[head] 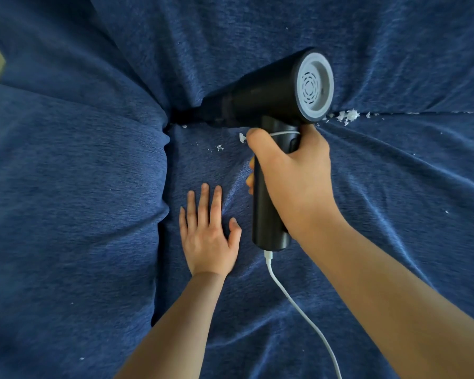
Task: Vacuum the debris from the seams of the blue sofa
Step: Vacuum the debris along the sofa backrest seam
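**Vacuum nozzle in the sofa seam, right hand on the handle**

Right hand [290,170] is wrapped around the upright handle of the black pistol-shaped handheld vacuum [268,105] — thumb up near the top of the grip, fingertips showing on the far left side of the handle. A thin white loop of cord crosses the handle just above the thumb.

Vacuum body runs up and to the left of that hand. Its dark narrow nozzle [192,116] is pushed into the seam where the cushions of the blue fabric sofa [74,187] meet. The grey round vented rear cap [314,87] faces the camera, just above the right hand.

White charging cable [298,305] is plugged into the bottom end of the handle, below the right wrist, and trails down between the two forearms to the bottom edge.

Left hand [208,239] lies flat on the seat cushion, fingers straight and slightly spread, palm down, holding nothing — just left of the handle's lower end, not touching it.

Debris: a cluster of white shredded flakes [346,116] sits in the horizontal seam just right of the rear cap. A few small white scraps [220,147] lie on the cushion left of the right thumb, one right beside it. Scattered tiny specks elsewhere on the fabric.
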